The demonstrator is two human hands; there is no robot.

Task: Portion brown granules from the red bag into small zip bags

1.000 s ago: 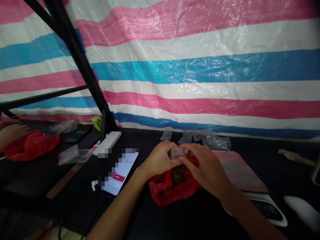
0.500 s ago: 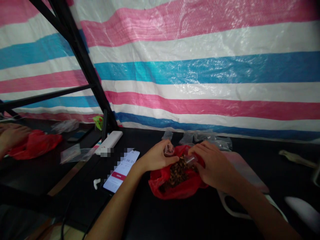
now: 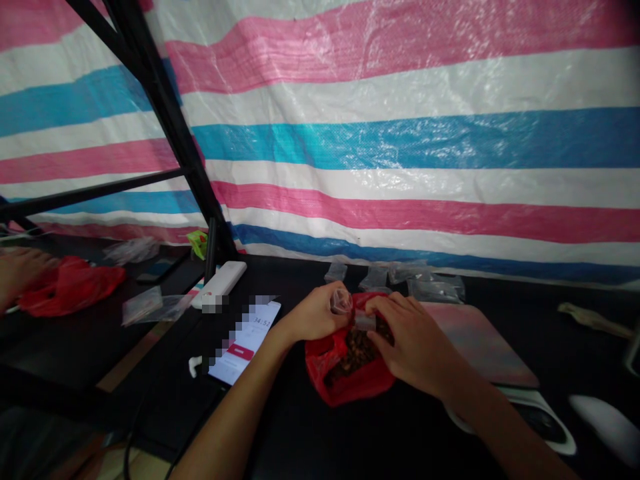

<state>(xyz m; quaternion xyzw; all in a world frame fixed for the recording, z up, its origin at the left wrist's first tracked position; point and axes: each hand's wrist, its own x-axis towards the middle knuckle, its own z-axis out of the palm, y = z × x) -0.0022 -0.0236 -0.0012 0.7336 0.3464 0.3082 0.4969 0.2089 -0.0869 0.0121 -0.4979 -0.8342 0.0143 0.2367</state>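
My left hand (image 3: 320, 312) is closed around a small clear plastic bag (image 3: 342, 301), its mouth facing up. Pinched between the thumb and fingers of my right hand (image 3: 407, 337) is a small clear plastic piece (image 3: 365, 321); its exact kind is hard to make out. It is over an open red plastic bag (image 3: 363, 393) on the black table. Inside the red bag lie many small brown dried bits (image 3: 353, 353). My right hand partly covers the red bag's right side.
Several small clear bags (image 3: 435, 288) lie along the back. A scale (image 3: 480, 340) sits at right, near a white rounded object (image 3: 607, 420). At left are a phone (image 3: 245, 350), a white bar-shaped device (image 3: 220, 283), a black frame post (image 3: 170, 120) and another person's hand (image 3: 25, 270) at a red bag (image 3: 75, 287).
My right hand has moved left with the clear piece, closer to the small bag in my left hand. The red bag's right side has drawn inward.
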